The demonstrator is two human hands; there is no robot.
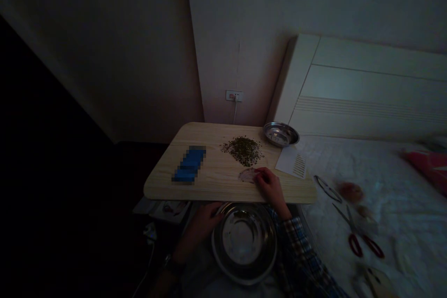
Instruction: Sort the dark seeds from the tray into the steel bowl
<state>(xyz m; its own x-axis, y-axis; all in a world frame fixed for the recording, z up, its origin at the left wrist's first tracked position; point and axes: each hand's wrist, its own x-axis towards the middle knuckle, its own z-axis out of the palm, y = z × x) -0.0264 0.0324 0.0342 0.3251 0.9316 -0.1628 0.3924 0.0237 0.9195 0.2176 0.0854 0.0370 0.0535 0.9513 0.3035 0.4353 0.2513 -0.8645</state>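
My right hand (269, 185) is over the front of the small wooden table (213, 191), fingers pinched at the edge of a thin, pale, see-through piece (247, 175) lying on the top; its kind is unclear in the dim light. Just beyond it is a loose heap of small greenish-brown grains (244, 150). Below the table's front edge, a large metal bowl (240, 274) rests at my lap. Around its left rim my left hand (208, 216) is closed, with part of the fingers in shadow.
A smaller metal bowl (281, 135) and a white slotted card (291, 162) sit at the table's right. A blurred-out blue object (189, 164) lies left. On the bed are red-handled scissors (356, 233) and another tool (327, 189). A plugged socket (234, 96) is on the wall.
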